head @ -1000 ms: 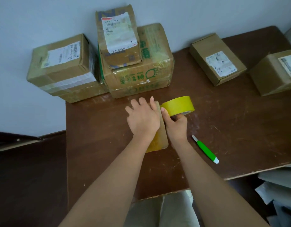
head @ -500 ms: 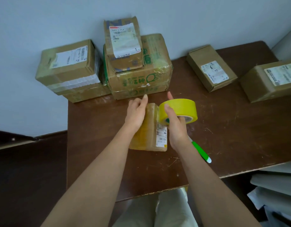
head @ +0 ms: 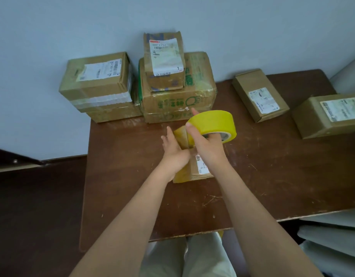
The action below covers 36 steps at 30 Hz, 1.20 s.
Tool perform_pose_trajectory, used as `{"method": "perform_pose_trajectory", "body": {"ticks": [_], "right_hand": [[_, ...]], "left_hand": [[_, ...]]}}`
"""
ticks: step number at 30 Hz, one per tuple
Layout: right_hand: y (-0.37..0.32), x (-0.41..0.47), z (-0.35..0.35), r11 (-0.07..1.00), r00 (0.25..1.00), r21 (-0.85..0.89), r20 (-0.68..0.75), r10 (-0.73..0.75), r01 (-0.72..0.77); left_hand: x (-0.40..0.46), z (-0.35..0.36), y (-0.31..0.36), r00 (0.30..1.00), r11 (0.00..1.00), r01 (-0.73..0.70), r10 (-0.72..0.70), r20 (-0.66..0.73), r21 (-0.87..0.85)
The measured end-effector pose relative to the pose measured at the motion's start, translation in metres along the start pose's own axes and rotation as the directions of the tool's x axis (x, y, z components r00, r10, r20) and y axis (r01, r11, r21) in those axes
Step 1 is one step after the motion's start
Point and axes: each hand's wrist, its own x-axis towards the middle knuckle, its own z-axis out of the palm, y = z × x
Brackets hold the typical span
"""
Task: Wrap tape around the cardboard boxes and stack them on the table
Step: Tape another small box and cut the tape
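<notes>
A small cardboard box [head: 194, 170], partly covered in yellow tape, lies on the brown table [head: 272, 176] in front of me. My left hand [head: 175, 150] rests on its left side with fingers straight. My right hand [head: 204, 140] grips a yellow tape roll [head: 214, 122] held above the box's far end, with a strip of tape running down to the box. Taped boxes are stacked at the back left: a large box with green print [head: 178, 100] with a smaller labelled box [head: 164, 60] on top, and another stack [head: 98, 84] beside it.
Two untaped-looking boxes with white labels sit at the back right, one [head: 260, 94] near the wall and one [head: 328, 114] at the table's right edge. Pale grey sheets [head: 332, 236] lie below the table's front right edge. The wall stands close behind the stacks.
My right hand has lifted the tape roll up and away over the box's far end. The left hand has slid onto the box's left side. The green-handled knife is now hidden.
</notes>
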Motion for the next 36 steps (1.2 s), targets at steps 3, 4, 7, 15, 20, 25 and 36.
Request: {"method": "perform_pose_trajectory", "body": {"ticks": [3,4,7,15,20,25,36], "right_hand": [[0.002,0.004,0.011,0.982,0.994,-0.159,-0.04,0.097,-0.102],[0.004,0.004,0.014,0.977,0.99,-0.172,-0.072,0.119,-0.13],[0.009,0.002,0.021,0.981,0.984,-0.133,-0.128,0.123,-0.14],[0.01,-0.002,0.009,0.976,0.945,0.211,-0.308,0.114,-0.049],[0.02,0.001,-0.015,0.992,0.946,0.12,-0.325,-0.005,0.046],[0.028,0.005,-0.015,0.974,0.873,0.204,-0.488,0.011,0.101],[0.051,0.015,-0.022,0.955,0.876,0.284,-0.478,0.061,0.088]], "left_hand": [[0.004,0.002,-0.003,0.998,0.998,0.059,-0.059,-0.013,0.008],[0.006,0.005,-0.006,0.995,0.994,0.094,-0.092,-0.04,0.049],[0.011,0.007,-0.019,0.988,0.995,0.091,-0.085,-0.126,0.036],[0.007,0.015,-0.032,0.968,0.969,-0.028,-0.035,-0.249,-0.246],[0.006,0.013,-0.029,0.976,0.951,-0.073,0.007,-0.216,-0.299],[0.008,0.011,-0.026,0.982,0.952,-0.06,0.003,-0.187,-0.301],[0.009,-0.001,-0.038,0.993,0.943,-0.004,-0.036,-0.115,-0.332]]}}
